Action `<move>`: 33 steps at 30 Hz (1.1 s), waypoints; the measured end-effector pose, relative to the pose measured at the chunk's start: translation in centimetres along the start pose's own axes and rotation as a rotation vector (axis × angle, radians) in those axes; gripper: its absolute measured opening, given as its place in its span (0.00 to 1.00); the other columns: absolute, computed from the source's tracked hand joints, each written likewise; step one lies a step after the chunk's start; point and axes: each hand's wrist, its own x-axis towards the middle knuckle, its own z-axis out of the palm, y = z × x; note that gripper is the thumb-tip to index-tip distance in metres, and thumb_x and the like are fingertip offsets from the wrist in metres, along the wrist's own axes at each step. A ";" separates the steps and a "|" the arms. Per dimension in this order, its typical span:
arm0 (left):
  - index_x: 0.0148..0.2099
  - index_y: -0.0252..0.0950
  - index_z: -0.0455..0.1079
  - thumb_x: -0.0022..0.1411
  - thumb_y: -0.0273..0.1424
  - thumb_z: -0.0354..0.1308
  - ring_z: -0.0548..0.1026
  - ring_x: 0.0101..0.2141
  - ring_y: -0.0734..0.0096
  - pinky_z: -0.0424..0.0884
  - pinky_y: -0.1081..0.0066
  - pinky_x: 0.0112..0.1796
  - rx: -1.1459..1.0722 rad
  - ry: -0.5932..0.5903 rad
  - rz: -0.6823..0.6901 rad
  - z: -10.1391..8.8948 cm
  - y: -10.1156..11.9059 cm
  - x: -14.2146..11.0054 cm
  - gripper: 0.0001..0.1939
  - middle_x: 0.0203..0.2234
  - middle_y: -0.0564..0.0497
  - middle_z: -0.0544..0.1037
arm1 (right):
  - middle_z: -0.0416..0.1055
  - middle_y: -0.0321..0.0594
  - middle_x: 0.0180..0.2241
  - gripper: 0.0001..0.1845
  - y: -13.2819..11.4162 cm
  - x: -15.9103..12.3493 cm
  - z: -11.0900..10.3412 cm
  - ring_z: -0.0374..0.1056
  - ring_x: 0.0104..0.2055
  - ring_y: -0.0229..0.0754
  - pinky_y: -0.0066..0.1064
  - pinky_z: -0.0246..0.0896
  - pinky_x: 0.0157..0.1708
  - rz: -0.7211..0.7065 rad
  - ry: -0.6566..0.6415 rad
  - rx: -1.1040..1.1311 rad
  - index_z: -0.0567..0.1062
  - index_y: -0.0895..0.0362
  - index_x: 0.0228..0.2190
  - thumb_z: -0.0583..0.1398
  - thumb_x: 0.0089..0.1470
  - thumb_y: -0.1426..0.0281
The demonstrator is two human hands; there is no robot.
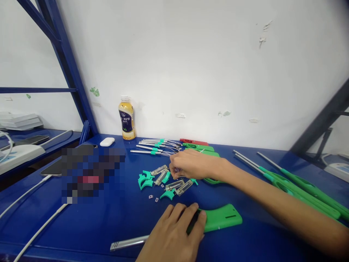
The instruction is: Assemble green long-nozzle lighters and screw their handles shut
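Observation:
My left hand (176, 229) lies curled over a green utility lighter (225, 218) near the table's front. The lighter's metal tube (129, 243) sticks out to the left of the hand. My right hand (188, 163) is bent down with fingertips pinched together behind the loose parts; what they hold, if anything, is hidden. In front of it lie clear fuel tanks (174, 185), teal triggers (147, 182) and tiny pale pink pieces (151, 196). Past the right hand are metal tubes with wires (148, 151), a red lighter shell (194, 142) and green lighter shells (199, 147).
Several long-tubed green lighters (305, 189) lie at the right beside my forearm. A yellow drink bottle (127, 118) stands against the wall, near a white earbud case (107, 142). On the left are a phone (50, 169) and white cables (38, 234). Blue frame posts (68, 62) rise there.

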 end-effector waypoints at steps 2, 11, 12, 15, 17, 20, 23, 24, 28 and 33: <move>0.63 0.42 0.71 0.82 0.32 0.45 0.83 0.46 0.64 0.82 0.62 0.45 0.007 -0.012 -0.001 -0.1 0.0 0.0 0.17 0.55 0.54 0.84 | 0.77 0.45 0.54 0.17 0.4 -0.1 0.0 0.76 0.51 0.47 0.46 0.76 0.51 -0.011 0.029 0.008 0.77 0.57 0.54 0.65 0.69 0.61; 0.62 0.41 0.72 0.82 0.32 0.46 0.83 0.44 0.64 0.83 0.62 0.44 0.003 -0.003 0.007 -0.1 -0.1 0.1 0.16 0.54 0.53 0.84 | 0.77 0.44 0.52 0.16 1.5 -0.2 0.3 0.77 0.50 0.46 0.45 0.76 0.50 -0.051 0.123 0.054 0.77 0.57 0.52 0.65 0.69 0.62; 0.62 0.41 0.72 0.82 0.32 0.46 0.83 0.44 0.64 0.83 0.62 0.44 0.002 -0.001 0.008 -0.1 -0.1 0.1 0.16 0.53 0.53 0.84 | 0.77 0.44 0.52 0.16 1.6 -0.2 0.3 0.77 0.50 0.45 0.45 0.76 0.50 -0.054 0.135 0.058 0.77 0.57 0.52 0.65 0.69 0.62; 0.62 0.41 0.72 0.82 0.32 0.45 0.83 0.44 0.64 0.82 0.62 0.44 0.002 -0.001 0.008 0.0 -0.1 0.1 0.17 0.54 0.53 0.84 | 0.78 0.43 0.50 0.14 1.8 -0.6 0.2 0.77 0.48 0.45 0.44 0.76 0.49 -0.049 0.192 0.073 0.78 0.57 0.50 0.65 0.69 0.62; 0.62 0.41 0.72 0.82 0.32 0.44 0.83 0.44 0.63 0.82 0.62 0.43 -0.001 0.001 0.012 0.0 -0.1 0.2 0.17 0.54 0.52 0.84 | 0.78 0.41 0.48 0.11 1.8 -1.4 0.0 0.76 0.47 0.44 0.43 0.75 0.48 -0.022 0.247 0.087 0.79 0.58 0.47 0.65 0.68 0.64; 0.61 0.39 0.72 0.82 0.29 0.41 0.83 0.43 0.61 0.83 0.60 0.42 -0.009 0.015 0.027 -0.1 -0.1 0.4 0.19 0.53 0.51 0.84 | 0.79 0.38 0.43 0.02 1.6 -3.6 -0.2 0.75 0.44 0.42 0.35 0.70 0.43 0.046 0.325 0.119 0.81 0.56 0.39 0.65 0.65 0.73; 0.61 0.38 0.72 0.81 0.28 0.41 0.83 0.43 0.61 0.83 0.60 0.41 0.001 0.019 0.053 -0.2 -0.2 0.4 0.20 0.52 0.50 0.84 | 0.80 0.37 0.42 0.07 1.1 -6.8 0.2 0.75 0.40 0.39 0.30 0.61 0.36 0.120 0.374 0.164 0.82 0.54 0.37 0.65 0.62 0.78; 0.62 0.38 0.72 0.82 0.29 0.41 0.83 0.44 0.61 0.83 0.60 0.42 0.006 0.010 0.062 -0.3 -0.3 0.4 0.20 0.53 0.50 0.84 | 0.80 0.36 0.42 0.08 0.9 -8.0 0.5 0.75 0.39 0.38 0.29 0.60 0.35 0.147 0.387 0.180 0.82 0.53 0.37 0.65 0.62 0.78; 0.68 0.41 0.68 0.82 0.29 0.41 0.82 0.50 0.60 0.82 0.59 0.47 0.006 -0.079 0.078 -0.4 -0.6 -0.2 0.21 0.59 0.52 0.81 | 0.79 0.35 0.43 0.11 -0.3 -12.8 2.8 0.77 0.42 0.39 0.29 0.62 0.39 0.269 0.427 0.247 0.81 0.52 0.38 0.62 0.64 0.79; 0.73 0.42 0.63 0.80 0.27 0.41 0.81 0.53 0.58 0.82 0.59 0.50 0.030 -0.143 0.103 -0.3 -1.2 -0.7 0.25 0.63 0.52 0.78 | 0.79 0.37 0.43 0.12 -2.7 -16.4 6.4 0.77 0.40 0.40 0.30 0.64 0.38 0.444 0.468 0.373 0.81 0.50 0.39 0.60 0.67 0.77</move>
